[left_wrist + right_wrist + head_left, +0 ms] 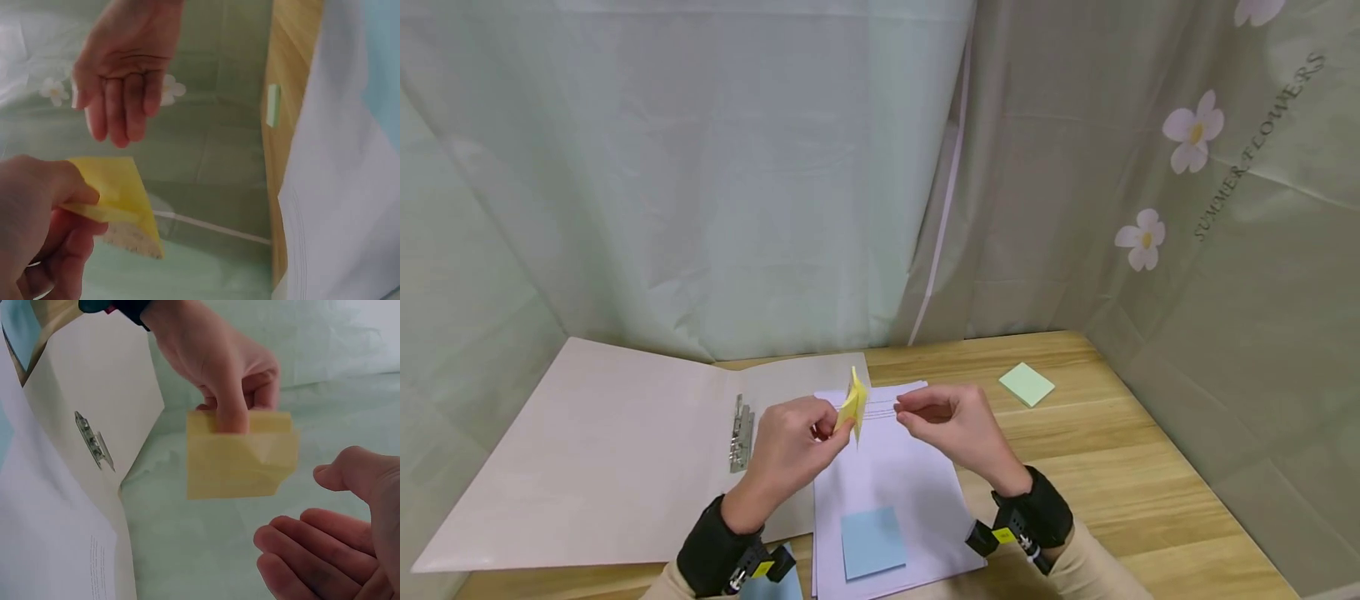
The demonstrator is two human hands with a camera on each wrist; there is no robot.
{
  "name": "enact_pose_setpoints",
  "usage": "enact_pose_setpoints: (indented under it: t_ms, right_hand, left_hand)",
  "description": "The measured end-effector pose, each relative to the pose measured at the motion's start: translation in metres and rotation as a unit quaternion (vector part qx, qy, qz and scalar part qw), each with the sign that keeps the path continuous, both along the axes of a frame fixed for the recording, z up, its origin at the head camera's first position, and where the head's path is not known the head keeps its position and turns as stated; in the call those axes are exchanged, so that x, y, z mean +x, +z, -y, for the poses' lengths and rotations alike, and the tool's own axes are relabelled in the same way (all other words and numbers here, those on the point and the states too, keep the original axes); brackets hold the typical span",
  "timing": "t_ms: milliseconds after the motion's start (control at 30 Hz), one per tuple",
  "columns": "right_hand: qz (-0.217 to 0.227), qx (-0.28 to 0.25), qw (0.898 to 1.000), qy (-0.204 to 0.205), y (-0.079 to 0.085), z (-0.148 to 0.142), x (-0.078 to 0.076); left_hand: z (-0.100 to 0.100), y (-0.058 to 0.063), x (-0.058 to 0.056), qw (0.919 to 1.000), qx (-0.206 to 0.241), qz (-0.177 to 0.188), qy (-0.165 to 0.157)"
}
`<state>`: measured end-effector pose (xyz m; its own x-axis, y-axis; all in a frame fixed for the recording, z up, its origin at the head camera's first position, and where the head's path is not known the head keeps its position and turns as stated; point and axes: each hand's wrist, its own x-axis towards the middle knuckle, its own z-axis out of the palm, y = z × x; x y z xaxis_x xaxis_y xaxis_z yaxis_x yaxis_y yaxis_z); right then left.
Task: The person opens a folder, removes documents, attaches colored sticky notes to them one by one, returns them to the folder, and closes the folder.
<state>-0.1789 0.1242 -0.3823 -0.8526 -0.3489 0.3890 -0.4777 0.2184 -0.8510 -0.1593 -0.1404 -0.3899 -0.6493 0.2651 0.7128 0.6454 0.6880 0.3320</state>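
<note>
Up over the papers, my left hand [793,442] pinches a yellow sticky note [852,406] between thumb and fingers. In the right wrist view the note [240,465] looks bent over, one layer hanging below the thumb. A pale, speckled patch shows under its lower part in the left wrist view. To the right, my right hand [958,425] is held a short gap from the note with nothing in it. Its fingers [319,553] are loosely bent and its thumb stands apart from them. Beneath both hands lies a stack of printed sheets [891,467].
An open white ring binder [625,467] with a metal clip [741,435] covers the left of the wooden table [1120,467]. A blue sticky note [874,543] lies on the sheets, and another blue piece [786,583] is by the left wrist. A green pad [1027,384] sits back right.
</note>
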Motion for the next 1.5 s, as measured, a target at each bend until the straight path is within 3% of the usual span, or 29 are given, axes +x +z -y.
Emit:
enact_pose_setpoints:
  t_ms: [167, 333, 500, 667, 1000, 1333, 1500]
  right_hand:
    - [-0.017, -0.005, 1.000, -0.012, 0.002, 0.008, 0.007]
    - [-0.006, 0.002, 1.000, -0.012, 0.001, 0.014, 0.012]
    - [0.014, 0.008, 1.000, 0.006, -0.003, 0.020, 0.014]
    - [-0.001, 0.015, 1.000, 0.012, -0.010, 0.023, 0.012]
    - [-0.026, 0.033, 0.998, -0.044, -0.013, 0.021, 0.009]
    - [-0.003, 0.041, 0.996, -0.079, -0.011, 0.019, 0.009]
    - [-0.029, 0.049, 0.996, -0.072, -0.010, 0.017, 0.008]
  left_hand:
    - [-0.006, -0.001, 0.003, 0.9918, -0.077, -0.056, 0.085]
    - [-0.012, 0.000, 0.008, 0.9849, -0.100, -0.094, 0.106]
    - [-0.019, -0.001, 0.015, 0.9855, -0.103, -0.101, 0.089]
    - [-0.027, -0.003, 0.020, 0.9878, -0.096, -0.114, 0.047]
    - [-0.029, -0.002, 0.023, 0.9919, -0.068, -0.106, 0.020]
    - [-0.026, -0.003, 0.019, 0.9953, -0.032, -0.092, 0.002]
    - [-0.022, -0.002, 0.017, 0.9971, -0.016, -0.074, -0.009]
